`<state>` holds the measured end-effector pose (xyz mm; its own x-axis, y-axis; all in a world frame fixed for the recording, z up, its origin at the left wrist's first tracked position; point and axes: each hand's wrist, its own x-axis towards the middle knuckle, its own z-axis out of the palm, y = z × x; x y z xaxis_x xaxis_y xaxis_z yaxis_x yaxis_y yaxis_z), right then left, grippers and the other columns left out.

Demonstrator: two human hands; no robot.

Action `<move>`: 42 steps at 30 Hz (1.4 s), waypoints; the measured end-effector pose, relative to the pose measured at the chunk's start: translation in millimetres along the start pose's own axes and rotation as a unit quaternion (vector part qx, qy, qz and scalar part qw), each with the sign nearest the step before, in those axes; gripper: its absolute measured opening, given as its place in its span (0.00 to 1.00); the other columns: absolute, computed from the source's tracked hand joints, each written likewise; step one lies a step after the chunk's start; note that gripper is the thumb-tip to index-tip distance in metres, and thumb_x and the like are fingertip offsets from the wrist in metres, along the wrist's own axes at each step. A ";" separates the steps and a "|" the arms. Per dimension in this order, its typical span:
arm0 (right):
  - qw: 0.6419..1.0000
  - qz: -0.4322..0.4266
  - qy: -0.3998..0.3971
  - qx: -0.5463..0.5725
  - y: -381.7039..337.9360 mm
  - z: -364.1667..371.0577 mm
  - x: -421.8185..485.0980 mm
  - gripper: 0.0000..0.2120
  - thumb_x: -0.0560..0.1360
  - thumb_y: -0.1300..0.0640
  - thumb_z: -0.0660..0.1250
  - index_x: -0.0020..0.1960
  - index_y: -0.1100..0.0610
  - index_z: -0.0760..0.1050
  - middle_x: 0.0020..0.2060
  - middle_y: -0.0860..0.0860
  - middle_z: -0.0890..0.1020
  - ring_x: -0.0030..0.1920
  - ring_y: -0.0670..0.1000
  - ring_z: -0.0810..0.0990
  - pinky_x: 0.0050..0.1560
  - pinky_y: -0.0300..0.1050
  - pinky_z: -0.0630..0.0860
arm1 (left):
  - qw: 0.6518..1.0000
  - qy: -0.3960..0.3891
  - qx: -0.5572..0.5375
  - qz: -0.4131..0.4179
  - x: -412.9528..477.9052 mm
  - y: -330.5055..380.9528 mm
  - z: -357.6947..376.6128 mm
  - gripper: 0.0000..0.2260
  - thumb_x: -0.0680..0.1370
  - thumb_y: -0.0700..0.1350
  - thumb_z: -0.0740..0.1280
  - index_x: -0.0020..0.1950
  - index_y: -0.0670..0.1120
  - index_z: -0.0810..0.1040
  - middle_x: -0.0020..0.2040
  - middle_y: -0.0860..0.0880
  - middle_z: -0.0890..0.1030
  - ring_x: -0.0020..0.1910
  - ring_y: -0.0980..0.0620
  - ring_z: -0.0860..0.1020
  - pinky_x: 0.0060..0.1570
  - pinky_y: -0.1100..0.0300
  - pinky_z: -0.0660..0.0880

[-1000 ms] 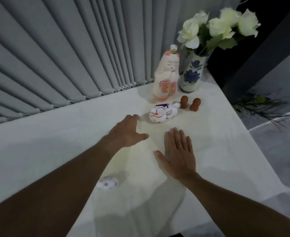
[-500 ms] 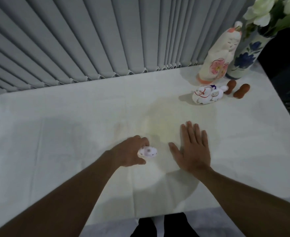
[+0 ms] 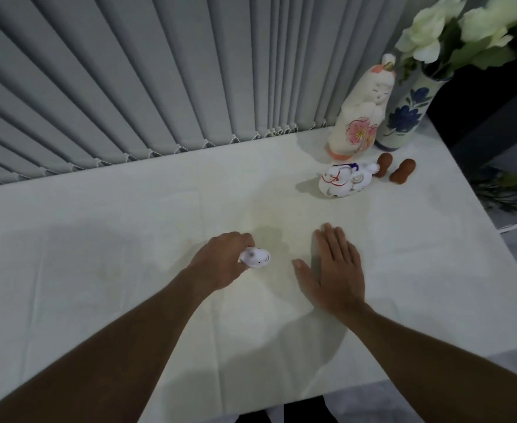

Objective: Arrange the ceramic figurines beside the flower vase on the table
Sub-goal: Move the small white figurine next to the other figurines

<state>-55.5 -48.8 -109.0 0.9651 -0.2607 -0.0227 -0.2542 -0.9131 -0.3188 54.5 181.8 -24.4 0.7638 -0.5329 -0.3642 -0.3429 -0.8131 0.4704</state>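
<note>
My left hand (image 3: pixel 220 264) grips a small white spotted figurine (image 3: pixel 256 257) near the middle of the white table (image 3: pixel 98 239). My right hand (image 3: pixel 333 270) lies flat and open on the cloth to its right. At the far right corner stands a blue-flowered vase (image 3: pixel 403 117) with white roses. Against its left side stands a tall white doll figurine (image 3: pixel 358 117) with a pink flower. In front of the doll lies a white painted animal figurine (image 3: pixel 342 181), and two small brown figurines (image 3: pixel 384 164) (image 3: pixel 403 174) stand to its right.
Grey vertical blinds (image 3: pixel 159 71) close off the back of the table. The table's right edge (image 3: pixel 495 239) drops to a grey floor, where some greenery (image 3: pixel 510 190) lies. The near edge is just in front of my body.
My left hand came back from near the animal figurine, took hold of the small spotted figurine and has raised it slightly. The view swung left and back. My right hand stayed flat.
</note>
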 end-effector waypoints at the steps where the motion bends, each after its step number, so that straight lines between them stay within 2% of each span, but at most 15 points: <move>1: 1.000 0.018 0.003 0.002 7.0 -3.1 5.2 0.38 0.78 0.35 0.58 0.80 0.59 0.61 0.81 0.55 0.61 0.82 0.57 0.56 0.79 0.55 0.56 | 1.000 0.012 -0.006 -0.003 9.8 4.2 -2.6 0.09 0.74 0.47 0.70 0.53 0.49 0.79 0.48 0.50 0.81 0.47 0.48 0.79 0.47 0.53 0.76; 5: 0.995 0.095 0.000 -0.005 41.3 -17.3 31.5 0.41 0.79 0.34 0.53 0.82 0.61 0.52 0.83 0.56 0.56 0.83 0.56 0.51 0.82 0.53 0.50 | 0.998 0.045 -0.039 -0.011 53.7 22.1 -11.5 0.07 0.72 0.43 0.71 0.50 0.47 0.80 0.47 0.49 0.82 0.46 0.47 0.80 0.46 0.53 0.76; 8: 0.993 0.117 -0.014 -0.022 56.3 -21.4 47.2 0.45 0.79 0.31 0.50 0.83 0.62 0.48 0.83 0.57 0.52 0.83 0.55 0.48 0.83 0.53 0.47 | 0.997 0.055 -0.047 -0.015 91.0 35.9 -19.7 0.07 0.71 0.41 0.72 0.48 0.46 0.81 0.46 0.48 0.83 0.46 0.46 0.80 0.45 0.55 0.75; 13: 0.993 0.111 -0.020 -0.034 57.2 -21.9 50.9 0.45 0.79 0.30 0.49 0.83 0.61 0.46 0.84 0.57 0.49 0.84 0.55 0.46 0.83 0.53 0.45 | 0.998 0.055 -0.040 -0.005 147.0 54.2 -32.8 0.07 0.72 0.39 0.72 0.49 0.46 0.82 0.47 0.48 0.84 0.47 0.45 0.81 0.46 0.55 0.74; 17: 0.993 0.113 -0.018 -0.024 53.9 -25.5 52.2 0.45 0.79 0.31 0.53 0.83 0.61 0.48 0.83 0.57 0.52 0.83 0.56 0.47 0.83 0.53 0.46 | 0.998 0.053 -0.027 -0.010 175.4 62.6 -38.1 0.10 0.72 0.35 0.69 0.50 0.47 0.82 0.50 0.47 0.84 0.50 0.45 0.80 0.47 0.58 0.72; 22: 0.992 0.122 -0.034 -0.022 56.6 -26.5 55.2 0.44 0.79 0.31 0.52 0.83 0.60 0.47 0.84 0.55 0.50 0.84 0.55 0.46 0.83 0.54 0.47 | 0.999 0.050 -0.017 0.003 193.5 67.1 -37.4 0.12 0.72 0.35 0.68 0.52 0.46 0.82 0.51 0.47 0.84 0.52 0.44 0.80 0.51 0.54 0.74; 25: 0.991 0.123 -0.038 -0.021 56.7 -27.0 56.3 0.44 0.79 0.32 0.52 0.83 0.60 0.48 0.84 0.56 0.51 0.84 0.56 0.46 0.83 0.55 0.48 | 0.999 0.027 -0.021 0.008 194.3 66.0 -39.4 0.13 0.68 0.38 0.73 0.52 0.46 0.82 0.49 0.47 0.84 0.50 0.44 0.80 0.50 0.52 0.76; 27: 0.991 0.122 -0.037 -0.025 56.6 -27.3 56.0 0.44 0.79 0.32 0.53 0.83 0.61 0.48 0.83 0.57 0.52 0.84 0.56 0.47 0.83 0.56 0.48 | 0.999 0.017 -0.028 0.020 193.8 65.7 -41.8 0.14 0.66 0.45 0.74 0.50 0.50 0.82 0.47 0.49 0.83 0.49 0.46 0.80 0.49 0.52 0.76; 30: 0.991 0.123 -0.037 -0.027 55.7 -28.4 55.8 0.43 0.79 0.33 0.54 0.83 0.62 0.49 0.83 0.57 0.53 0.83 0.57 0.48 0.82 0.56 0.50 | 0.999 0.018 -0.027 0.044 193.4 64.1 -42.1 0.18 0.65 0.52 0.69 0.53 0.50 0.82 0.48 0.49 0.83 0.49 0.47 0.79 0.51 0.51 0.76; 34: 0.991 0.125 -0.045 -0.027 55.4 -30.2 56.4 0.44 0.79 0.33 0.52 0.83 0.61 0.48 0.83 0.56 0.51 0.84 0.56 0.46 0.83 0.56 0.48 | 0.997 0.020 -0.023 0.065 194.2 61.9 -42.3 0.17 0.67 0.48 0.67 0.55 0.47 0.83 0.49 0.46 0.84 0.50 0.44 0.80 0.52 0.47 0.76; 38: 0.991 0.126 -0.047 -0.024 54.8 -31.4 56.9 0.43 0.80 0.32 0.51 0.83 0.60 0.47 0.84 0.56 0.50 0.84 0.56 0.46 0.83 0.56 0.48 | 0.995 0.029 -0.026 0.087 193.9 59.3 -41.9 0.11 0.70 0.41 0.71 0.51 0.49 0.84 0.47 0.49 0.84 0.47 0.46 0.79 0.50 0.49 0.76; 42: 0.991 0.128 -0.045 -0.023 55.0 -31.3 57.5 0.43 0.80 0.32 0.51 0.83 0.60 0.48 0.84 0.56 0.51 0.84 0.56 0.46 0.83 0.55 0.48 | 0.994 0.038 -0.025 0.099 193.5 58.6 -41.2 0.10 0.71 0.37 0.72 0.50 0.48 0.84 0.46 0.47 0.84 0.47 0.45 0.80 0.49 0.49 0.76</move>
<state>-16.0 -123.8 -98.2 0.8701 -0.4583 -0.1816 -0.4915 -0.8347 -0.2484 204.7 40.7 -34.2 0.7238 -0.6606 -0.1994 -0.4644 -0.6800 0.5673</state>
